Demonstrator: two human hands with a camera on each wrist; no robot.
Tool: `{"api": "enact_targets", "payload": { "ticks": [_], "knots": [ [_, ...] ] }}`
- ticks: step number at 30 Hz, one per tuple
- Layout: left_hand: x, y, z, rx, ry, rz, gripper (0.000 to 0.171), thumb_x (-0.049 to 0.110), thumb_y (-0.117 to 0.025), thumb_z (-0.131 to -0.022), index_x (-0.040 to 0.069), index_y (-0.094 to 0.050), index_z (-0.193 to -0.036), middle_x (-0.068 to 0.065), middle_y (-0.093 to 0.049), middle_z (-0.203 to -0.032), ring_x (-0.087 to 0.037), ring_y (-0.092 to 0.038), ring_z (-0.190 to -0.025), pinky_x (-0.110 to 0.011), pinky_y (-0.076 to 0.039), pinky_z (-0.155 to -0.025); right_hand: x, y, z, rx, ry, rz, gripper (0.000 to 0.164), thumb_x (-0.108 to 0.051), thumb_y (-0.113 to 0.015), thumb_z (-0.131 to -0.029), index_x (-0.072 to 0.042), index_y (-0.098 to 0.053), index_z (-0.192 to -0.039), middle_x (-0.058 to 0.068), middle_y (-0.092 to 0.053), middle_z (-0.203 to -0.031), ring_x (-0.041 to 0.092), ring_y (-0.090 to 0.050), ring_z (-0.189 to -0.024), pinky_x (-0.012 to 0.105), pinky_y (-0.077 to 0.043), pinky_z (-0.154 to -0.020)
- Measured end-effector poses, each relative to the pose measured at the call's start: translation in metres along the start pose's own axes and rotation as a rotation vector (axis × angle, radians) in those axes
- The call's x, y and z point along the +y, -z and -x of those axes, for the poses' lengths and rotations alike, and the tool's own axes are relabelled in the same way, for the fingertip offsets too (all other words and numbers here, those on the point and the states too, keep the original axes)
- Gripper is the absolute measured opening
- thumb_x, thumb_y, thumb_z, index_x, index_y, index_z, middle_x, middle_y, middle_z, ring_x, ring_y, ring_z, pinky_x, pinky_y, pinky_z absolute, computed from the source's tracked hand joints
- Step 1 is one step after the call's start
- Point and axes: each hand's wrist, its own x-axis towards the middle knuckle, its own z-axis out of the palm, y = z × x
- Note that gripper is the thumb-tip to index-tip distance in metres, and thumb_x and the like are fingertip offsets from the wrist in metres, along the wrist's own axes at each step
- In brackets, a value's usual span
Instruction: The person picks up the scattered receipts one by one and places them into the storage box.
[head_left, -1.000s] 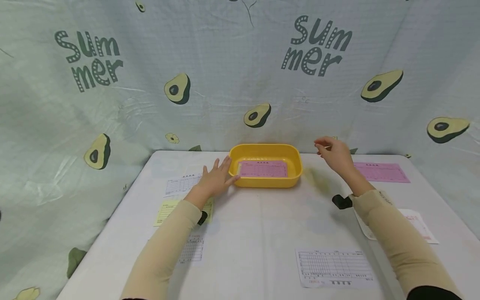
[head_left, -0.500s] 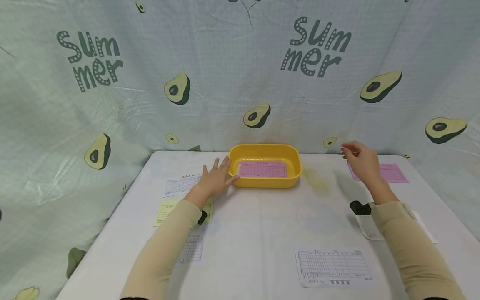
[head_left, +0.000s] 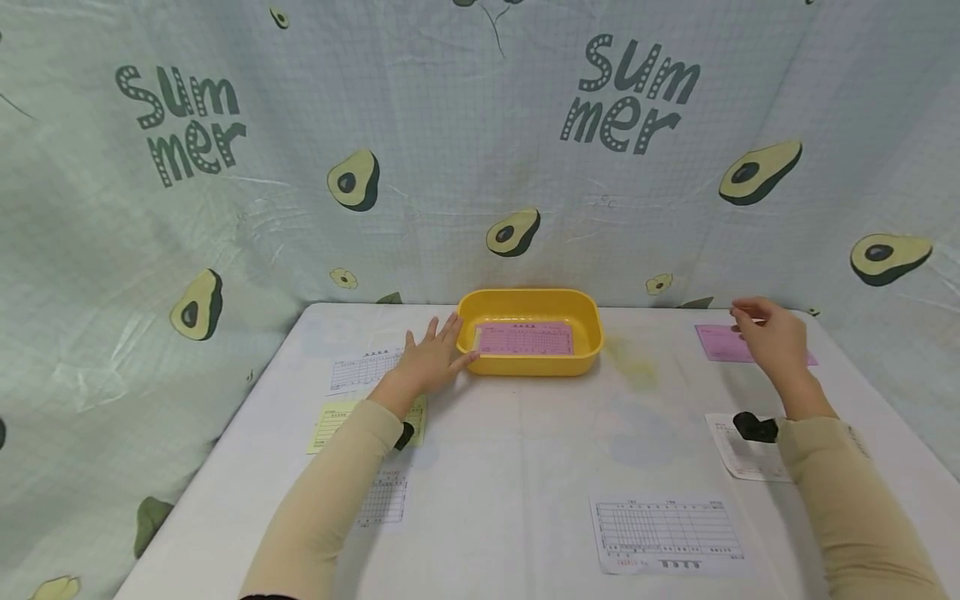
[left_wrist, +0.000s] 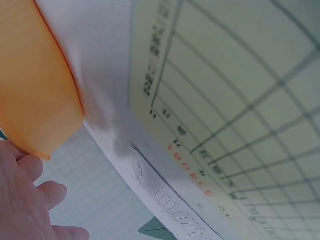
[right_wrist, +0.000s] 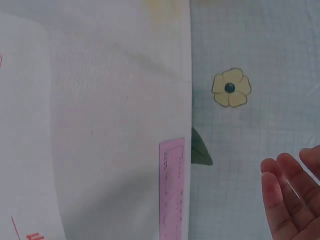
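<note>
The left hand (head_left: 429, 360) is spreading its fingers against the left side of the tray (head_left: 536, 365), not curling round it. Well right of the tray, the right hand (head_left: 776, 342) is hovering by a pink slip (head_left: 720, 343), fingers loosely bent, no paper showing in them. That slip is lying flat on the tabletop (head_left: 525, 458); a second slip (head_left: 525, 338) is lying inside the tray. Such flat, thin paper could be sliding or creasing under fingertips; too firm a push could be shifting the tray.
</note>
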Motion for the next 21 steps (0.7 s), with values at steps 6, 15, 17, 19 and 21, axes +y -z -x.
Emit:
{"api": "enact_targets", "payload": {
  "ticks": [6,15,17,19,21],
  "knots": [
    [-0.001,-0.001,0.000,0.006,-0.002,0.000,0.083,0.058,-0.036,-0.107,0.005,-0.010,-0.165,-0.008,-0.004,-0.172,-0.040,-0.003,-0.155,-0.072,-0.004,-0.116,0.023,0.016,0.000,0.000,-0.284,-0.422,0.015,-0.015,-0.054,-0.107,-0.010,-0.067,-0.112,-0.026,-0.064,-0.078,-0.009,-0.063,-0.067,0.010,-0.053,-0.064],
    [-0.002,-0.003,0.000,0.001,0.005,0.012,0.083,0.058,-0.037,-0.107,0.006,-0.010,-0.165,-0.007,-0.004,-0.172,-0.039,-0.003,-0.156,-0.072,-0.004,-0.117,0.070,0.024,-0.008,0.058,-0.532,-0.575,0.012,-0.017,-0.058,-0.105,-0.022,-0.068,-0.102,-0.021,-0.063,-0.074,-0.003,-0.063,-0.067,0.011,-0.053,-0.061],
    [-0.002,-0.004,0.000,0.001,0.007,0.011,0.083,0.058,-0.037,-0.107,0.006,-0.010,-0.165,-0.007,-0.004,-0.172,-0.039,-0.003,-0.156,-0.072,-0.004,-0.117,0.080,0.026,-0.010,0.064,-0.536,-0.571,0.013,-0.016,-0.059,-0.104,-0.022,-0.070,-0.099,-0.021,-0.064,-0.072,-0.003,-0.063,-0.066,0.012,-0.054,-0.060],
    [-0.002,-0.004,0.000,-0.002,0.008,0.011,0.083,0.059,-0.036,-0.107,0.006,-0.009,-0.165,-0.007,-0.004,-0.172,-0.039,-0.003,-0.156,-0.072,-0.004,-0.117,0.087,0.030,-0.011,0.068,-0.543,-0.535,0.013,-0.016,-0.060,-0.103,-0.022,-0.070,-0.098,-0.022,-0.062,-0.071,-0.004,-0.063,-0.064,0.012,-0.053,-0.059],
    [-0.001,-0.003,0.000,-0.003,0.005,0.007,0.083,0.059,-0.036,-0.107,0.006,-0.008,-0.165,-0.007,-0.003,-0.172,-0.039,-0.003,-0.156,-0.072,-0.004,-0.117,0.079,0.039,-0.006,0.073,-0.568,-0.524,0.026,-0.013,-0.058,-0.103,-0.028,-0.066,-0.084,-0.022,-0.060,-0.066,-0.005,-0.062,-0.060,0.012,-0.053,-0.058]
  ]
}}
